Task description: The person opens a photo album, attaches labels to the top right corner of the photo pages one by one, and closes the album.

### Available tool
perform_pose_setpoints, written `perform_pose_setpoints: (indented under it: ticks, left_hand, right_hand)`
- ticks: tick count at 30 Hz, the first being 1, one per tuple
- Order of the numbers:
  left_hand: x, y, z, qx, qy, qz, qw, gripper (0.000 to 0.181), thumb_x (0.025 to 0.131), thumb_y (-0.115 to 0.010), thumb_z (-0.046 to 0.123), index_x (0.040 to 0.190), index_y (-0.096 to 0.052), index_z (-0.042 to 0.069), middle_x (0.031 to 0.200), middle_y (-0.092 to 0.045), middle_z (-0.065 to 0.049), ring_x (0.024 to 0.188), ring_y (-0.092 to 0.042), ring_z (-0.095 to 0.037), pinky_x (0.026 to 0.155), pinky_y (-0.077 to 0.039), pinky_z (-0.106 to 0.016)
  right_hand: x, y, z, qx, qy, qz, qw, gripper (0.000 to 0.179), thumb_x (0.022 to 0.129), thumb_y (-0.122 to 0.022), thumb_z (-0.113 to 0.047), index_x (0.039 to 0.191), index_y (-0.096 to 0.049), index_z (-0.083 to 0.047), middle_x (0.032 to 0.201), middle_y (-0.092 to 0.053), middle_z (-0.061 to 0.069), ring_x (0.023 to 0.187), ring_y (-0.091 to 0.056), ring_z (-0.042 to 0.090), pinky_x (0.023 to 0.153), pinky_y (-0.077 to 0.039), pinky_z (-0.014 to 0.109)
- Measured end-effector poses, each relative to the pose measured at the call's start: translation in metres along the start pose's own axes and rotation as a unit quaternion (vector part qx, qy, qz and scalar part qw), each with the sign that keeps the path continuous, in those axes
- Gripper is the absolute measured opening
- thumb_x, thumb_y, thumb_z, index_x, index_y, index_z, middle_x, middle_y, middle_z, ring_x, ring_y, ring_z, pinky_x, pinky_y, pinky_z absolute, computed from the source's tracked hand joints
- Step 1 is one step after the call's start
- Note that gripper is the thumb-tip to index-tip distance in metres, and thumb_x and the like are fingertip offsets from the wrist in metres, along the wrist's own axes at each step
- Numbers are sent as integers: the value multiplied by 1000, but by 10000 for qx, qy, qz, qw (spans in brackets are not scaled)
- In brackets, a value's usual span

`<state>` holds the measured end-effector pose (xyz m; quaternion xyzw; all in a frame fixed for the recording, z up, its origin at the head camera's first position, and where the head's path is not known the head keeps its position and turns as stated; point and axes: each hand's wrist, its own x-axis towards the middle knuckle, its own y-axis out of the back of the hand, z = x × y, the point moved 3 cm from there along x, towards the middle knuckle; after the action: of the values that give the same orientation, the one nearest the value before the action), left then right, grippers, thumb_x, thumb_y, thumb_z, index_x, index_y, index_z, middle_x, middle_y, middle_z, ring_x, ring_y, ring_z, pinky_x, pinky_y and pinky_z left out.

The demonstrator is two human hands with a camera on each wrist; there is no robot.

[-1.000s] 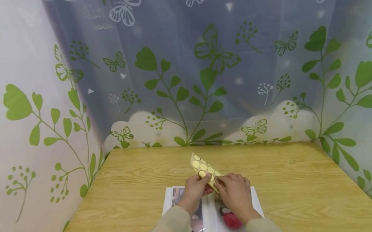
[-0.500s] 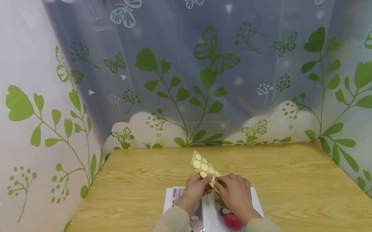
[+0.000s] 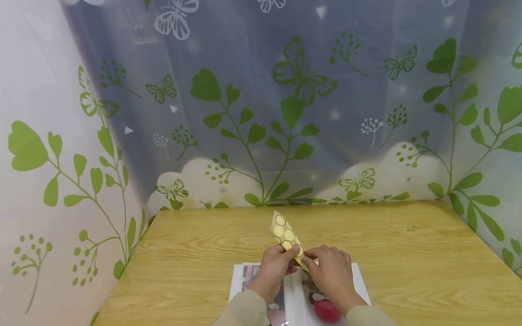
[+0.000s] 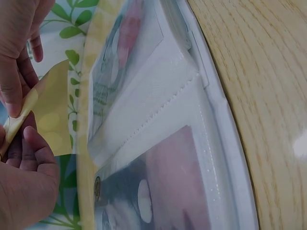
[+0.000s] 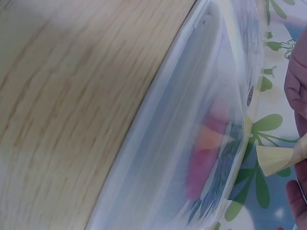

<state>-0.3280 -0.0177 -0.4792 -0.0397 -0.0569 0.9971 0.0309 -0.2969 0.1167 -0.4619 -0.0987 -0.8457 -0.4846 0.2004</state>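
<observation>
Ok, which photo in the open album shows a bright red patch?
The right-hand page's photo, partly covered by the right hand in the head view; the left-hand page's photo shows dark and pale pink areas instead.

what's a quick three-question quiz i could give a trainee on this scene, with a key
1. True or false: the album lies open on the table.
2. What do the left hand and right hand both hold? (a) a cup (b) a dotted sheet (c) a pen
3. Fill in: seen from the head camera, the dots on that sheet are ____.

Key: 1 true; 2 b; 3 yellow.
</observation>
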Motion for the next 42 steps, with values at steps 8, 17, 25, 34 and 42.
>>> perform_pose_setpoints:
  ticks: [8,17,25,34,42]
  left_hand:
    - [2,2,0,150,-50,-61,9999,22,96,-66,17,99,-66,-5,79,-70,-4,69,-63,-10,68,-55,-27]
    - [1,1,3,297,-102,-227,9993,23,97,-65,19,99,-67,-3,80,-71,-3,70,-65,-10,66,-51,-24]
    - [0,2,3,327,-127,-215,9992,23,96,-66,19,100,-67,-3,81,-71,-4,70,-65,-11,68,-52,-26]
    - [0,7,4,276,-92,-150,9995,26,96,-67,23,104,-68,-2,84,-72,-5,73,-67,-13,74,-54,-33]
    - [1,10,4,420,-96,-77,9990,27,97,-66,25,107,-68,0,86,-73,-5,74,-68,-15,69,-52,-29]
  right_hand:
    - [1,2,-2,200,-98,-77,9997,17,90,-72,-23,101,-78,-11,94,-74,3,93,-66,30,87,-44,55]
    - [3,4,-1,339,-262,-89,9990,16,92,-68,-21,99,-79,-12,94,-74,5,91,-67,31,85,-45,55]
    - [5,6,2,471,-496,-29,9977,17,93,-66,-21,97,-78,-10,96,-75,7,93,-69,30,89,-47,54]
    - [6,8,6,834,-940,-186,9919,17,94,-66,-26,94,-76,-13,90,-73,2,89,-66,26,82,-50,49]
    - [7,9,14,1563,-1357,-102,9783,19,96,-64,-22,95,-76,-7,89,-73,5,81,-62,21,74,-51,43]
